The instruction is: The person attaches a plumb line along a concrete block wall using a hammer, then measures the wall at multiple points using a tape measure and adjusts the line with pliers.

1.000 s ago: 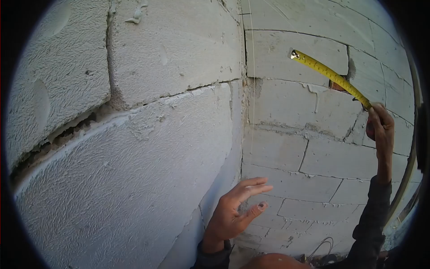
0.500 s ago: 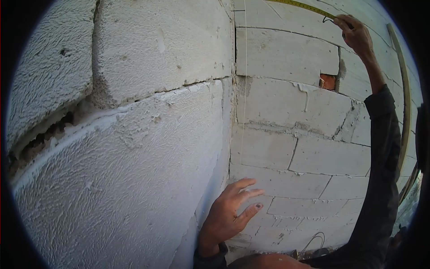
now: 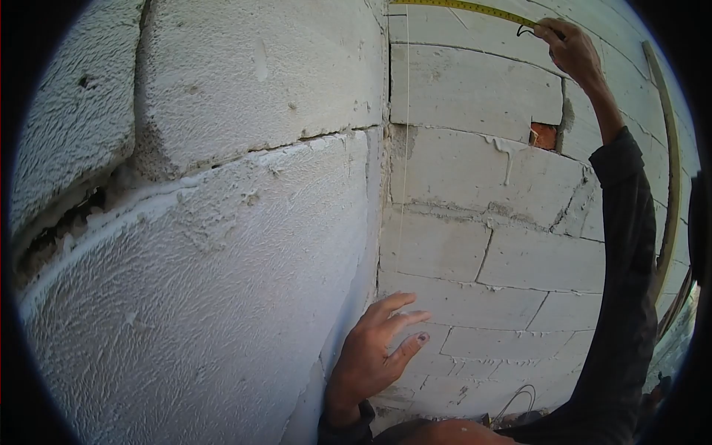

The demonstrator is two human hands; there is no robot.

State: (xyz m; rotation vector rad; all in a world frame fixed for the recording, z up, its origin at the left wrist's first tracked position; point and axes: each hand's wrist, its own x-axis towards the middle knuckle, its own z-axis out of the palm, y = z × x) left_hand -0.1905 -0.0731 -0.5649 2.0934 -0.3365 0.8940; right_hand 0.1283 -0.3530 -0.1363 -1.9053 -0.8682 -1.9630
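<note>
High at the upper right, my right hand (image 3: 575,50) is wrapped round a tape measure whose case is mostly hidden by the fingers. Its yellow blade (image 3: 475,7) runs left along the top of the block wall (image 3: 475,85) to the corner, with a dark strap loop (image 3: 524,30) hanging by the hand. Low in the middle, my left hand (image 3: 374,348) holds nothing, its fingers apart, near the rough wall (image 3: 245,282) on the left. A thin pale string (image 3: 406,111) hangs vertically by the corner.
A red brick piece (image 3: 544,136) shows in a gap in the block wall. A long wooden strip (image 3: 670,163) stands at the right. Wire (image 3: 523,397) and clutter lie at the bottom. An open joint (image 3: 63,226) crosses the left wall.
My right hand has moved up and slightly left with the tape, whose blade now reaches the corner at the top. My left hand has shifted a little left, still open.
</note>
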